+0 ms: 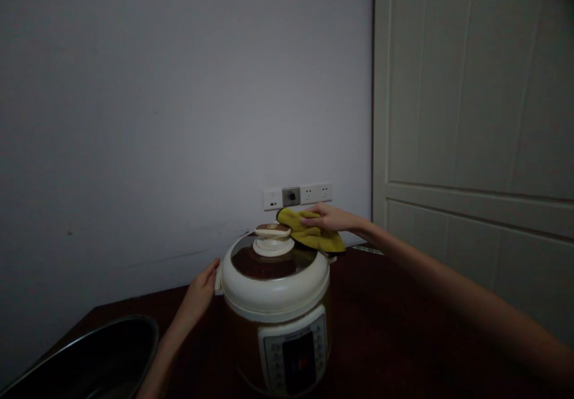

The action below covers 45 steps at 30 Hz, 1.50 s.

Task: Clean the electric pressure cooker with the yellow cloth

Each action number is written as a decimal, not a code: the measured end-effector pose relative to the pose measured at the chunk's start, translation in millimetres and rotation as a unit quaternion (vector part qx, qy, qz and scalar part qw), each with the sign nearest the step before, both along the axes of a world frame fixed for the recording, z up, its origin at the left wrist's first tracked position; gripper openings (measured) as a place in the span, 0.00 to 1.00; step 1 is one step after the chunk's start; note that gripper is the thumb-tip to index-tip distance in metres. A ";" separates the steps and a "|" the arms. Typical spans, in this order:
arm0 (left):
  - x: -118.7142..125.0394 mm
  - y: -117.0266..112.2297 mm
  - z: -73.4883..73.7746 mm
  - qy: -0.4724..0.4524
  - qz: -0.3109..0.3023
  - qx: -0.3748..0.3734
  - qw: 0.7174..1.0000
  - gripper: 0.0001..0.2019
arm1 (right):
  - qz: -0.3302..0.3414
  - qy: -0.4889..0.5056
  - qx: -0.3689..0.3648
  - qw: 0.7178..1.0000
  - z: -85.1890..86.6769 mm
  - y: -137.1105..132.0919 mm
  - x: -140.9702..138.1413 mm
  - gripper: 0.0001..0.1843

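Both hands bare, forearms uncovered, held apart. Left forearm: enters at the bottom edge, left of centre, rising obliquely rightward. Left hand: fingers extended up and to the right, close together; far side of the fingers hidden, so degree of closure undetermined. Right forearm: long reach from lower right, sloping up toward the left. Right hand: higher than the left, roughly level, pointing left; thumb and fingers drawn together in a grip.
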State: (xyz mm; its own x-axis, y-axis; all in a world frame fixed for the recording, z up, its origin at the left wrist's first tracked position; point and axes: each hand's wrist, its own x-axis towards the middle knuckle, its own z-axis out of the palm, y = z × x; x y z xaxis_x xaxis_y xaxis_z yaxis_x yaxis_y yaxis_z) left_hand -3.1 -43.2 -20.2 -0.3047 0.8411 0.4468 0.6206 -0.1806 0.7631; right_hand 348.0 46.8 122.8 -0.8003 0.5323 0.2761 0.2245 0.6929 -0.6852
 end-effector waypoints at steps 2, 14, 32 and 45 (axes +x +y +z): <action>0.2 -0.3 0.4 0.002 0.000 -0.002 1.000 0.29 | -0.031 0.011 -0.001 0.999 8.9 8.6 16.3 0.19; -0.6 1.6 -1.8 0.007 0.008 0.003 1.000 0.27 | -0.175 -0.011 0.109 0.978 -30.5 77.4 -46.2 0.11; 8.9 -6.2 5.0 0.012 0.012 0.004 1.000 0.27 | -0.067 -0.005 0.295 0.953 -64.1 -62.8 -25.3 0.17; 31.8 -31.8 43.0 0.012 0.104 0.066 0.992 0.25 | -0.059 0.113 0.160 0.979 -19.0 -79.1 -15.6 0.17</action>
